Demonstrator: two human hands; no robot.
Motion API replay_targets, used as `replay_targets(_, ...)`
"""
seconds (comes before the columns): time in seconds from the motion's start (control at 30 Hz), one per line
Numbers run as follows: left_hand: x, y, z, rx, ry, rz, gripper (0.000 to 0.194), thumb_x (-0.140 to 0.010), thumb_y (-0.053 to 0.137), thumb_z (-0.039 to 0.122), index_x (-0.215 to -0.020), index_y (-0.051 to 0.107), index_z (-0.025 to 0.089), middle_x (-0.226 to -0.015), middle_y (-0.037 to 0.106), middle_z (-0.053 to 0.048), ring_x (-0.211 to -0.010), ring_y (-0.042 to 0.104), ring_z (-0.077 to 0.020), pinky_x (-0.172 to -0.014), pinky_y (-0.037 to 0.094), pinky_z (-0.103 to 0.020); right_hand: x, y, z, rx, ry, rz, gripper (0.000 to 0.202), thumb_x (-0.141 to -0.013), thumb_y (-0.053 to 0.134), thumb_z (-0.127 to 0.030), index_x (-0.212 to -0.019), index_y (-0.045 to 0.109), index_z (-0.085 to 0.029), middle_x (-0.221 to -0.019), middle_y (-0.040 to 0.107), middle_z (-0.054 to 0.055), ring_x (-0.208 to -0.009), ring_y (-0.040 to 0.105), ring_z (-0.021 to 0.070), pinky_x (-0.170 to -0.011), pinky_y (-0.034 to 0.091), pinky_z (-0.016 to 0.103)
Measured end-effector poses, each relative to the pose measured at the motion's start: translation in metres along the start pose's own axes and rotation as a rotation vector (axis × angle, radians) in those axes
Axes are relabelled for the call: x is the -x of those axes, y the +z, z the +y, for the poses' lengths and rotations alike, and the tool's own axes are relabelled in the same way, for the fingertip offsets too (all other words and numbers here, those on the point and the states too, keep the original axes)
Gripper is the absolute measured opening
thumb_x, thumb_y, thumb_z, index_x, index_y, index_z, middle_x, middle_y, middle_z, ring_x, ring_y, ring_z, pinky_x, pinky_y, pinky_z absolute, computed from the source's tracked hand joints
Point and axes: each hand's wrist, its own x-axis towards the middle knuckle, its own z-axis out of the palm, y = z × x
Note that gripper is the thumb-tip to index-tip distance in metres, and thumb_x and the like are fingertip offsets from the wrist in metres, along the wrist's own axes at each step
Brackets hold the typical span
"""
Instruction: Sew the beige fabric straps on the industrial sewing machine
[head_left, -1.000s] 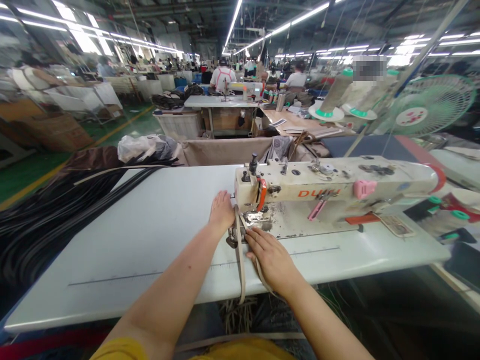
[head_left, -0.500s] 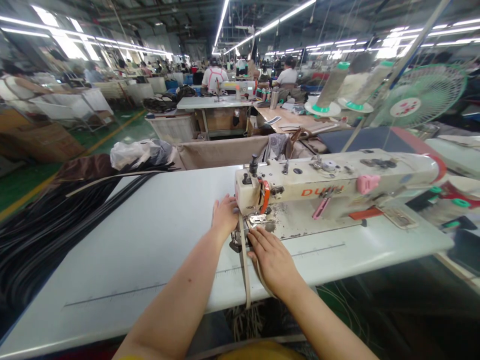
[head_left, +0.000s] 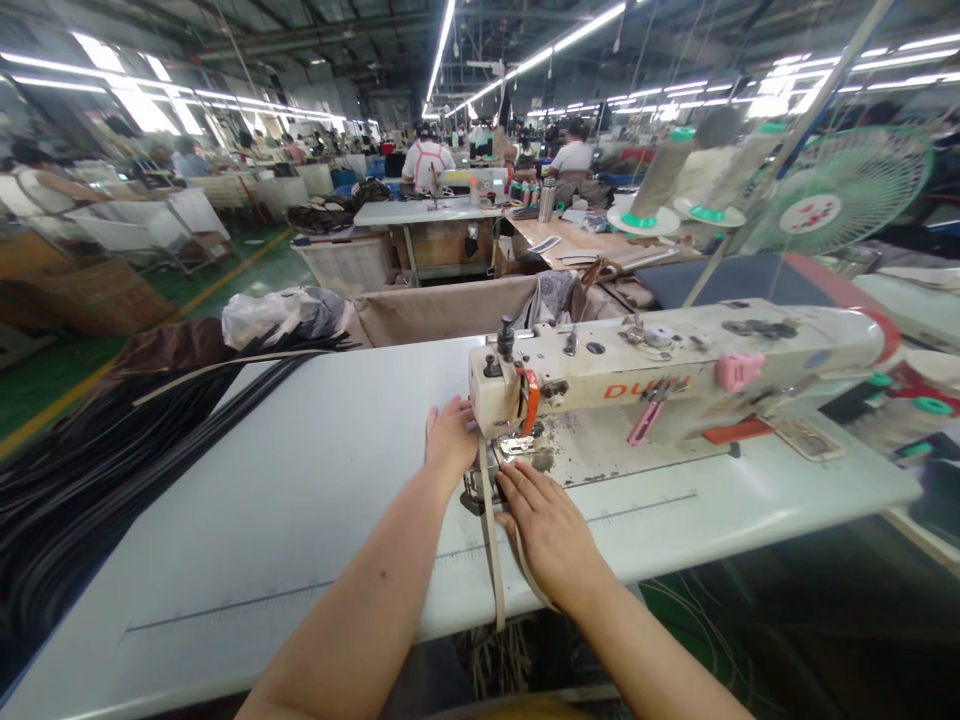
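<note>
Now the left hand [head_left: 451,440] sat part-open nearer the sewing machine [head_left: 592,362], its hold indiscernible; the right hand [head_left: 553,522] lay flattened over a beige strip [head_left: 528,573]

Sewing machine [head_left: 675,365] on table [head_left: 300,480], strip [head_left: 491,550] running to front edge; strap bundle [head_left: 82,480] left; fan [head_left: 847,200] behind, right

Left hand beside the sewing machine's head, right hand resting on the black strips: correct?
Not quite. In the head view, the right hand rests over a beige strip; the black strips lie toward the left end of the table. The left hand is beside the sewing machine's head, as stated.
</note>
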Motion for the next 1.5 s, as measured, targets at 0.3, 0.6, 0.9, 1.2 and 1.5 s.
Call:
replay_targets(0.3,-0.002,0.003,-0.001,-0.04,-0.001,0.008,0.028,-0.096,0.061,0.024,-0.119,0.076,0.03,-0.135,0.069,-0.009,-0.14,0.051,-0.0328,-0.125,0.02,-0.059,0.009,-0.016,-0.001,-0.091,-0.034,0.018,0.047,-0.101,0.06,-0.037,-0.143,0.06,-0.014,-0.151,0.062,0.015,-0.144,0.053,0.0335,-0.123,0.038,0.061)
replay_targets(0.6,-0.002,0.005,-0.004,0.021,-0.014,0.053,0.027,-0.096,0.058,0.021,-0.115,0.075,0.029,-0.131,0.07,-0.009,-0.135,0.056,-0.0324,-0.124,0.022,-0.06,0.015,-0.023,-0.003,-0.11,-0.02,-0.049,0.048,-0.103,0.057,-0.04,-0.144,0.058,-0.015,-0.154,0.06,0.014,-0.146,0.05,0.0356,-0.125,0.028,0.067)
replay_targets(0.9,-0.002,0.002,-0.015,0.215,-0.072,0.204,0.022,-0.093,0.053,0.017,-0.106,0.071,0.02,-0.115,0.073,-0.011,-0.117,0.066,-0.0289,-0.105,0.048,-0.044,0.017,-0.021,-0.002,-0.104,-0.027,-0.045,0.051,-0.102,0.057,-0.04,-0.146,0.056,-0.015,-0.154,0.06,0.014,-0.145,0.051,0.0348,-0.125,0.03,0.066)
replay_targets(1.2,0.006,-0.008,-0.026,0.431,-0.083,0.355,0.027,-0.099,0.059,0.037,-0.118,0.064,0.018,-0.126,0.066,-0.014,-0.12,0.064,-0.0274,-0.102,0.054,-0.045,0.017,-0.021,-0.002,-0.087,-0.04,-0.017,0.05,-0.099,0.063,-0.034,-0.145,0.057,-0.016,-0.154,0.06,0.013,-0.144,0.052,0.0332,-0.125,0.032,0.061)
replay_targets(1.5,0.062,-0.035,-0.028,0.573,0.18,0.072,0.099,-0.072,0.088,0.028,-0.157,0.038,0.03,-0.164,0.038,-0.015,-0.146,0.045,-0.0369,-0.091,0.055,-0.039,0.016,-0.02,-0.002,-0.079,-0.044,-0.022,0.047,-0.102,0.057,-0.038,-0.144,0.058,-0.016,-0.154,0.061,0.012,-0.144,0.053,0.0334,-0.124,0.032,0.061)
